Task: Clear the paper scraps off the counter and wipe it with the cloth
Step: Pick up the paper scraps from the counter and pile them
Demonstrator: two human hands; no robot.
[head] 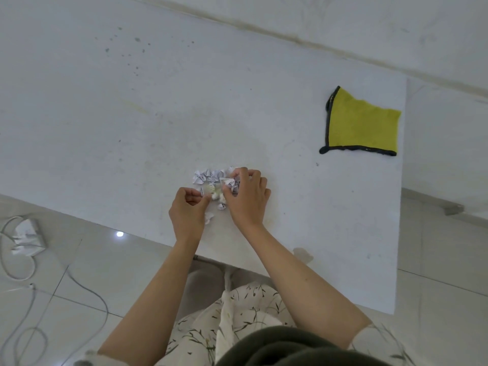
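A cluster of small crumpled white paper scraps (208,178) lies on the pale counter (132,114), a little back from its front edge. My right hand (247,198) rests over the right side of the pile, fingers curled around several scraps. My left hand (187,211) sits at the pile's left front, thumb and fingers pinched on a scrap. One loose scrap (209,217) lies between my wrists. A yellow cloth (365,125) with a dark border lies flat at the counter's far right, well apart from both hands.
Dark specks (126,48) dot the counter's back left. The counter ends at a right edge (400,207) and a front edge. Below on the tiled floor at left lie white cables (23,260) and a crumpled white object (27,237).
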